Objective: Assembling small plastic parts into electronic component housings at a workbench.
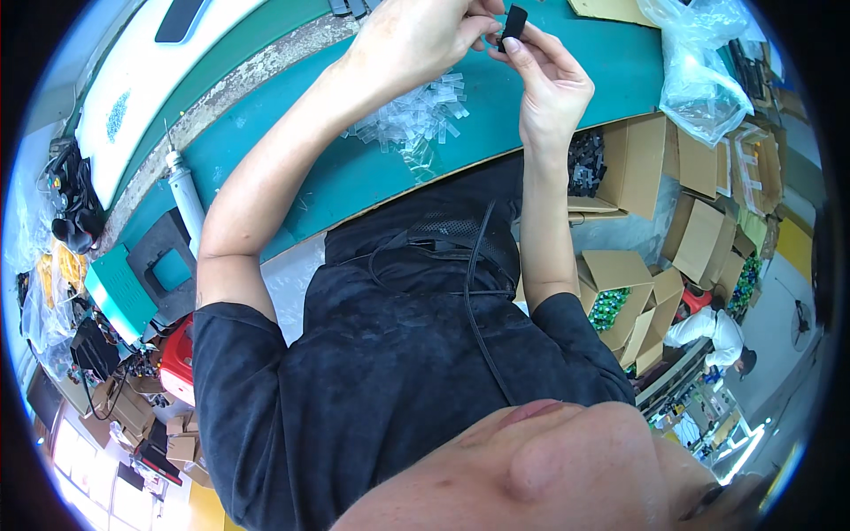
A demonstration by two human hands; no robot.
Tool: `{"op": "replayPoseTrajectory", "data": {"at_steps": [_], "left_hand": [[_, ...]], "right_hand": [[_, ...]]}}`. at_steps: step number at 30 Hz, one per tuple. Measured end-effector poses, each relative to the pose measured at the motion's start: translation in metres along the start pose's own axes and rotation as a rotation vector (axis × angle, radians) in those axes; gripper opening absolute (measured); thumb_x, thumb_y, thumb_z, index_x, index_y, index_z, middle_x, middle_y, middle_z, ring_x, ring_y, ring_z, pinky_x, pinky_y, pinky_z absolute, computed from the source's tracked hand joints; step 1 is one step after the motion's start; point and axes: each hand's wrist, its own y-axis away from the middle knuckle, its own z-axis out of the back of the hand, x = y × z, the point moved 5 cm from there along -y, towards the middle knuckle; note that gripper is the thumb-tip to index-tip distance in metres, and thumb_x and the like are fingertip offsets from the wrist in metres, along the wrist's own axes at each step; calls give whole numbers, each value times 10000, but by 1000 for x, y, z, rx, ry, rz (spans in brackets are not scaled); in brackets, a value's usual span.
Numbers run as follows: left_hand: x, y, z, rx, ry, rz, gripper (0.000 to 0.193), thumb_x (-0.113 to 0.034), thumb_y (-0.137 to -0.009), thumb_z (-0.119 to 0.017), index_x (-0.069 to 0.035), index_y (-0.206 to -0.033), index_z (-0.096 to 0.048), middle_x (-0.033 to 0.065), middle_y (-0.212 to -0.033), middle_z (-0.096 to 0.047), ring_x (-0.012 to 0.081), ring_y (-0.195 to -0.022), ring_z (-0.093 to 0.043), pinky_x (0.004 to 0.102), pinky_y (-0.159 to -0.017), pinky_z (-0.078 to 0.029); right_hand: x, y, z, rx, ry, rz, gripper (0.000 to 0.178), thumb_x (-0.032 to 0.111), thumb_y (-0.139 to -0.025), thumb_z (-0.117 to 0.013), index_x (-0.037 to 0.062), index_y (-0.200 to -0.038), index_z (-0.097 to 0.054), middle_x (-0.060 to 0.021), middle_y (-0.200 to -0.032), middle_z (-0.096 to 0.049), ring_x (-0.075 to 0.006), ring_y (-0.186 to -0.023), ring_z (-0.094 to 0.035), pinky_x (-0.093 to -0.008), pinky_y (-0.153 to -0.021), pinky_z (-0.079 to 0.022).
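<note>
At the top of the view, over the green table mat [567,66], my right hand [556,87] pinches a small flat black rectangular piece [512,26] between thumb and fingers. Close against its left side is my left hand [416,40], with thumb and fingertips pinched together. What lies between those left fingertips is too small to make out. A loose pile of small clear plastic strips [416,115] lies on the mat below my left hand.
An electric screwdriver [184,196] stands left, near a black frame-like holder [164,261]. Cardboard boxes [637,164] stand at the right, one holding dark parts [586,164], another green parts [609,308]. A clear plastic bag [704,97] hangs top right. A person [713,336] works farther off.
</note>
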Motion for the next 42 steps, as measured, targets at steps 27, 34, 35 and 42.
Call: {"op": "replayPoseTrajectory", "data": {"at_steps": [27, 34, 35, 42], "left_hand": [[23, 1, -9, 138, -360, -234, 141, -115, -851, -691, 3, -915, -737, 216, -899, -706, 400, -901, -692, 490, -781, -552], [23, 8, 9, 313, -683, 11, 199, -146, -827, -725, 52, -804, -717, 266, -798, -699, 434, -817, -713, 506, -733, -573], [25, 10, 6, 352, -738, 33, 210, -151, -827, -728, 55, -794, -711, 272, -794, -697, 435, -808, -716, 508, -720, -576], [36, 14, -7, 363, -737, 70, 217, -146, -839, -712, 60, -771, -700, 280, -802, -702, 432, -813, -725, 509, -729, -586]], "right_hand": [[-5, 4, 12, 39, 626, 266, 184, -70, -823, -777, -18, -1000, -771, -109, -949, -771, -194, -860, -741, -297, -785, -577], [85, 48, 101, 50, 606, -84, 172, -102, -853, -761, -61, -1020, -759, -86, -996, -738, -141, -904, -695, -247, -820, -547], [91, 55, 123, 43, 686, -182, 169, -91, -857, -762, -50, -1021, -763, -83, -996, -735, -134, -903, -693, -237, -807, -541], [83, 81, 226, -20, 2004, 46, 202, 110, -919, -763, -17, -1076, -765, -130, -961, -770, -149, -892, -706, -305, -818, -549]]}}
